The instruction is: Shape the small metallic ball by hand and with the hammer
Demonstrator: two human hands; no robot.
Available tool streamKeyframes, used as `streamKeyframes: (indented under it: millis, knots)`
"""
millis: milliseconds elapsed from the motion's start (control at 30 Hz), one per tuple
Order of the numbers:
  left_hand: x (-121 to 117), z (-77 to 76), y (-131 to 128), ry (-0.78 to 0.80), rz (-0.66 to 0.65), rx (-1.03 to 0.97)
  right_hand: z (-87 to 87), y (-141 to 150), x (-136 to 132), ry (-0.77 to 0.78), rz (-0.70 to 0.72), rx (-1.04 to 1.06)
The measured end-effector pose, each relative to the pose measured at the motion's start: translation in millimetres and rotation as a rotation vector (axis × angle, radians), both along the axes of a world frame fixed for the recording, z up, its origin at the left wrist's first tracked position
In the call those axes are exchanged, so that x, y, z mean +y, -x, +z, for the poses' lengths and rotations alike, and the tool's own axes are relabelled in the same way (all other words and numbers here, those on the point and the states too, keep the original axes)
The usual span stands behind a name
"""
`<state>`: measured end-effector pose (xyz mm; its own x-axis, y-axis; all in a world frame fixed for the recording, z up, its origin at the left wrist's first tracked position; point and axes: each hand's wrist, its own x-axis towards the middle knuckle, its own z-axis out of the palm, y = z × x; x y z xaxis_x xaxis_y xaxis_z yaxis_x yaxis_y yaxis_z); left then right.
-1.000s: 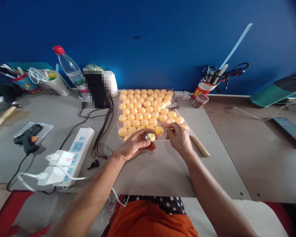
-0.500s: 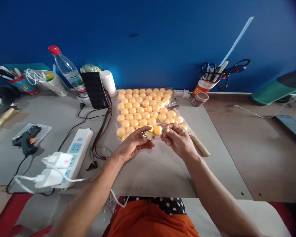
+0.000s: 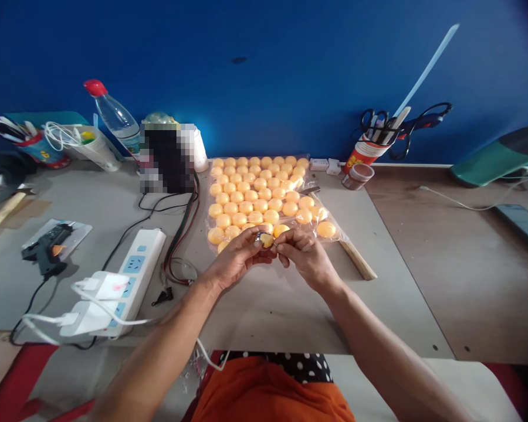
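My left hand [image 3: 233,261] holds a small round piece [image 3: 265,240] with a shiny metal rim and a pale yellow inside, between thumb and fingers. Close by on the right, my right hand [image 3: 305,255] is pinched at the edge of that piece; whatever lies between its fingertips is too small to make out. Just beyond both hands lies a clear plastic pack of orange balls [image 3: 260,205], set in rows. The hands cover part of its near edge.
A white power strip [image 3: 137,264] with chargers and a black glue gun [image 3: 48,252] lie at left. A bottle [image 3: 117,120] stands at the back. To the right are a wooden handle [image 3: 358,261], a cup of tools [image 3: 365,153] and a small jar [image 3: 358,176].
My right hand has moved left and slightly down, so its fingertips now meet the round piece's edge. My left hand keeps its hold in nearly the same place.
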<state>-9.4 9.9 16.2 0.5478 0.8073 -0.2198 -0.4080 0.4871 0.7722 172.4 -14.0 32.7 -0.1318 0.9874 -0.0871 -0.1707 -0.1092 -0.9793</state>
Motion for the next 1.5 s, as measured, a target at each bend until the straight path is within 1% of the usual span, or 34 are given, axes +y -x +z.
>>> streamKeyframes:
  millis: [167,300,433,667,867,1133,1500]
  knots:
    - [1,-2.0,-2,-0.017,0.029,0.046,-2.0,2,0,-0.076,-0.021,-0.107]
    - [0,-1.7,-3,-0.018,0.056,0.048,-5.3,4,0,-0.09,-0.02,-0.184]
    - [-1,-1.3,-6,0.008,0.08,0.032,-8.4,4,1,-0.117,-0.047,-0.296]
    - [-1,-1.5,-8,0.023,0.101,0.054,-11.1,2,3,-0.095,-0.05,-0.405]
    - [-2,-1.8,-8,-0.014,0.104,0.084,-11.6,1,3,-0.107,-0.034,-0.377]
    - [-2,-5.5,-9,-0.099,0.103,0.133,-10.5,1,4,-0.029,0.007,-0.34]
    - [-4,-0.2,-10,-0.128,0.121,0.149,-11.7,4,2,-0.027,-0.003,-0.257]
